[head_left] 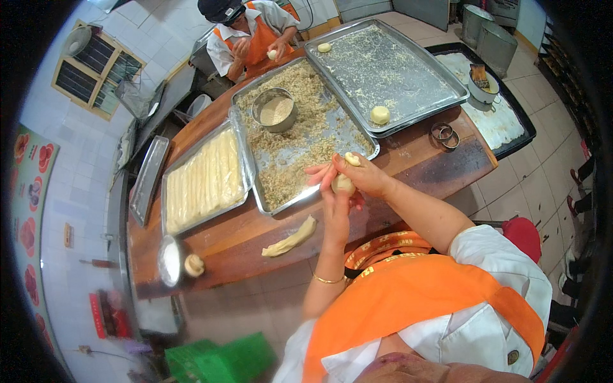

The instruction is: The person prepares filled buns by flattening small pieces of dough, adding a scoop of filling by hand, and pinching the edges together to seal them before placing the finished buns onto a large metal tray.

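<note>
left hand (335,205) and right hand (370,177): fingers closed round the dough ball (343,185), how tight I can't tell | dough ball: between the palms, near the crumb tray (348,133) | I think: press softly, turn it bit by bit, keep the sides even

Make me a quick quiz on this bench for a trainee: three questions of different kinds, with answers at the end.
1. What sits between the person's left hand and right hand?
A. a brush
B. a lump of dough
C. a metal ring
2. True or false: the metal bowl stands in the crumb tray.
3. How many dough balls lie on the upper-right tray?

Key: 1. B; 2. True; 3. Two
</note>
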